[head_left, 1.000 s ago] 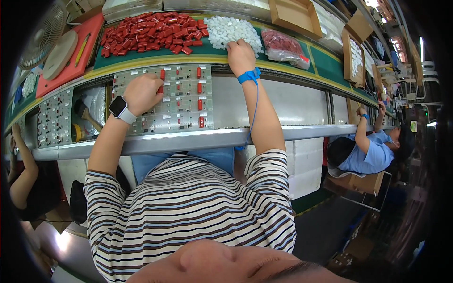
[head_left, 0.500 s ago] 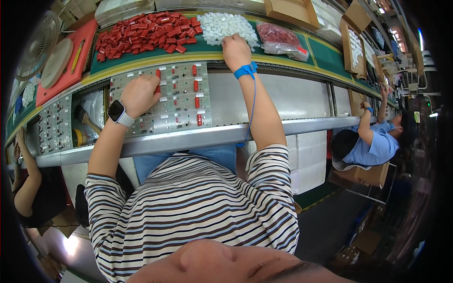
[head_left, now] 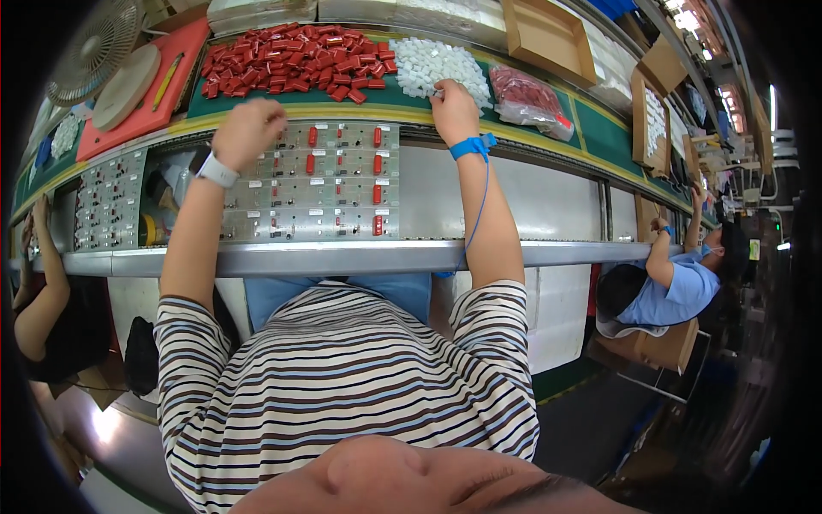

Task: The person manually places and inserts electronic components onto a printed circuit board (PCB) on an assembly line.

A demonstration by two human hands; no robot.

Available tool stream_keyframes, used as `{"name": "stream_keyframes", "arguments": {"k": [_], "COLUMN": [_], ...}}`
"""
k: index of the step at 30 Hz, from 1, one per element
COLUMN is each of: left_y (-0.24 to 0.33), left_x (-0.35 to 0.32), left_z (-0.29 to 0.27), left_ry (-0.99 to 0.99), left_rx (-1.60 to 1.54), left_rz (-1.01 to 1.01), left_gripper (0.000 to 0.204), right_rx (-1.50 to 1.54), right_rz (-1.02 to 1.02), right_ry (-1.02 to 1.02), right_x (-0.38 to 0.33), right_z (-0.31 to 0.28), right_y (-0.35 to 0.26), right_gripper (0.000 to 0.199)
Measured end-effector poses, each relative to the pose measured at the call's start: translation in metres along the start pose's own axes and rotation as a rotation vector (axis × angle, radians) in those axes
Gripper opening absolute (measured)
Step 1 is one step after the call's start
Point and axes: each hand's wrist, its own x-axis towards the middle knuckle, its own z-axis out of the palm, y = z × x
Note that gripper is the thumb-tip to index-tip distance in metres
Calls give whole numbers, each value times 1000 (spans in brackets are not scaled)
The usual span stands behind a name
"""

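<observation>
A metal rail (head_left: 342, 257) forms the near edge of the bench, just beyond the person's striped shirt (head_left: 351, 368). Behind it lies a circuit-board panel (head_left: 358, 184) carrying upright red components; a second panel (head_left: 110, 201) sits toward the left end, with a yellow tape roll (head_left: 152, 230) between them by the rail. The left hand (head_left: 248, 133), blurred, is over the first panel's far left corner, fingers curled; whether it grips anything cannot be told. The right hand (head_left: 456, 113) has its fingertips at the near edge of a heap of white pieces (head_left: 437, 64); whether they pinch one is hidden.

That heap lies on the green surface (head_left: 599, 124) along the bench's far side, between a pile of red components (head_left: 295, 62) and a clear bag (head_left: 529, 101) of dull red parts. Toward the far left corner, a red board (head_left: 184, 64) bears a round disc (head_left: 127, 90), near a fan (head_left: 98, 51). An open cardboard box (head_left: 552, 41) stands along the far edge. Farther right, a co-worker in light blue (head_left: 672, 295) sits at the line.
</observation>
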Motion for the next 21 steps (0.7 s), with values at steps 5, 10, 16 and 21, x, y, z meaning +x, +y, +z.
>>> {"name": "stream_keyframes", "arguments": {"k": [5, 10, 16, 21], "left_y": [-67, -75, -69, -35], "left_x": [14, 18, 16, -5], "left_z": [11, 17, 13, 12], "left_ry": [219, 216, 179, 277], "left_rx": [359, 408, 270, -46], "left_rz": [-222, -249, -260, -11], "left_gripper": [19, 23, 26, 22], "right_rx": [59, 341, 407, 347], "right_rz": [-26, -220, -393, -494], "right_ry": [8, -234, -576, -635], "right_x": [0, -29, -85, -97], "right_z": [-12, -24, -20, -17], "right_y": [-21, -77, -125, -131], "right_gripper": [10, 14, 11, 12]}}
